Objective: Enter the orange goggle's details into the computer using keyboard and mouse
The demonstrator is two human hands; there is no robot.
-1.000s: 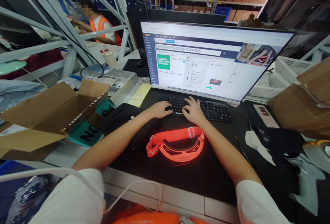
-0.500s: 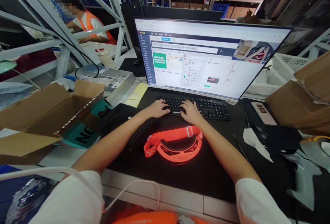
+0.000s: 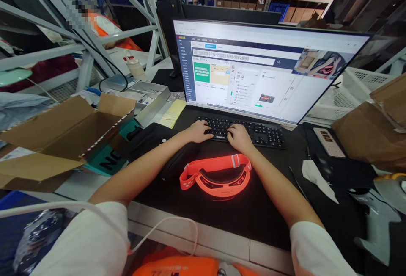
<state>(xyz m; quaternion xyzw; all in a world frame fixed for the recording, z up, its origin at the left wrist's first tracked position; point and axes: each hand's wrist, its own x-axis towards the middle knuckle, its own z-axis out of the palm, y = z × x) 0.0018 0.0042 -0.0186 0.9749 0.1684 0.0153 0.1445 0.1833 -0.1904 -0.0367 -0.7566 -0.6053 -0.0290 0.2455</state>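
A black keyboard [image 3: 269, 137] is lying flat on a black desk mat [image 3: 203, 216], just in front of a wide monitor [image 3: 269, 73]. Its long axis is running from left to right, roughly along the monitor's lower edge, with the right end slanting a little toward the person; the edge bearing a brand name is facing the person.

The left hand [image 3: 200, 131] is resting on the keyboard's left end, its fingers bending over the keys and lying close together, the thumb sitting apart. The right hand [image 3: 240, 137] is covering keys near the middle, its fingers curling down, slightly apart; neither hand is clamping anything.

Between the forearms, bright orange goggles [image 3: 222, 189] are lying crosswise, the curved frame facing the person and the strap looping behind, toward the keyboard.

To the right, a phone [image 3: 329, 142] is lying beside a taped carton [image 3: 371, 136]. Nearer the person, a crumpled white tissue [image 3: 319, 183] is lying near a dark mouse [image 3: 324, 168], and a grey scanner [image 3: 379, 229] is sitting at the far right.

To the left, yellow paper [image 3: 173, 114] is lying near the monitor's corner, and an open cardboard box [image 3: 57, 128] is standing farther out. Beyond a metal frame, another person in an orange vest [image 3: 128, 44] is sitting.
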